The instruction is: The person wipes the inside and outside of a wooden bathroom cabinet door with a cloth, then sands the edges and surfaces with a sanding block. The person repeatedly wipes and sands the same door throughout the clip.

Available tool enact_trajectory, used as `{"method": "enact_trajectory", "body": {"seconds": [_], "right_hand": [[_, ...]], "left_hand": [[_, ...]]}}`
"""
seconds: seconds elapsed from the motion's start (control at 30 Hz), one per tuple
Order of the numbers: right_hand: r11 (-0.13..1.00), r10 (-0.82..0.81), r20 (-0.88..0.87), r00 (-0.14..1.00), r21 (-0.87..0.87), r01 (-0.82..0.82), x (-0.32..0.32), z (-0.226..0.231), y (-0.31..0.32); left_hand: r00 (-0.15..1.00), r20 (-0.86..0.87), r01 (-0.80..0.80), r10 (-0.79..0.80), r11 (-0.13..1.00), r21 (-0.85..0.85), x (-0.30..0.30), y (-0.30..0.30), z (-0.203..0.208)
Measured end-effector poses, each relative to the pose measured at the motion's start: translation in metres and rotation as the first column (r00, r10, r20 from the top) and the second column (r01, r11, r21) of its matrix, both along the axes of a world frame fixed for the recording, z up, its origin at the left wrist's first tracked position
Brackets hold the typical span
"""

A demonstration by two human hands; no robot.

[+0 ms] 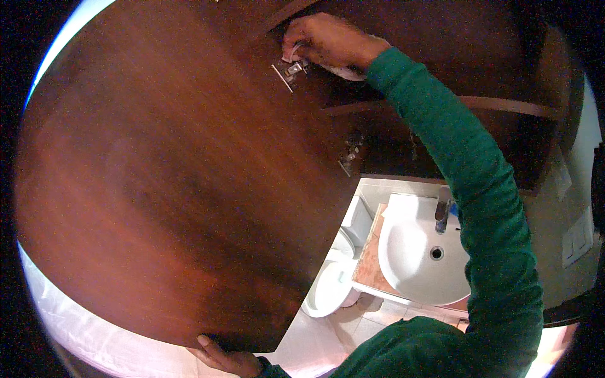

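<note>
A dark brown wooden cabinet door (157, 157) swings wide across the left of the view. At its lower edge my left hand (224, 360) grips it, thumb on the near face and the fingers mostly hidden behind. My right hand (328, 44) reaches up by the upper metal hinge (291, 74), its fingers closed on a white cloth (350, 74) that shows only in part beneath the hand. Another metal hinge (351, 156) joins the door to the cabinet further down.
Dark shelves (504, 107) lie inside the cabinet behind my right arm. Below stand a white washbasin (409, 277) with a metal tap (442, 211) and a white toilet (329, 290). Switch plates (576, 242) are on the right wall.
</note>
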State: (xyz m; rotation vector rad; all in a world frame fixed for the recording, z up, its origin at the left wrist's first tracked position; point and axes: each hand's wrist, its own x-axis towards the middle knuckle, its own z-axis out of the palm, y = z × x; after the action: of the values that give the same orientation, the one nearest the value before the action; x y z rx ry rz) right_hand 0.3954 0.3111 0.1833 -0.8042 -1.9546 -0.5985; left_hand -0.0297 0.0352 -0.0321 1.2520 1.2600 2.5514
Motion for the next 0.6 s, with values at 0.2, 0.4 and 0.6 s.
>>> {"method": "enact_trajectory", "body": {"seconds": [0.2,0.4,0.6], "right_hand": [[0.968,0.017,-0.066,0.998,0.250,0.000,-0.004,-0.016,0.012],[0.968,0.069,-0.496,0.866,0.243,0.062,-0.044,-0.027,0.014],[0.939,-0.063,-0.403,0.913,0.287,0.191,-0.038,-0.035,0.017]], "left_hand": [[0.933,-0.279,-0.261,0.229,0.962,-0.084,0.021,-0.011,0.012],[0.943,-0.249,-0.246,0.219,0.966,-0.081,0.027,-0.010,0.016],[0.967,-0.181,-0.198,0.177,0.975,-0.103,0.021,-0.010,0.011]]}}
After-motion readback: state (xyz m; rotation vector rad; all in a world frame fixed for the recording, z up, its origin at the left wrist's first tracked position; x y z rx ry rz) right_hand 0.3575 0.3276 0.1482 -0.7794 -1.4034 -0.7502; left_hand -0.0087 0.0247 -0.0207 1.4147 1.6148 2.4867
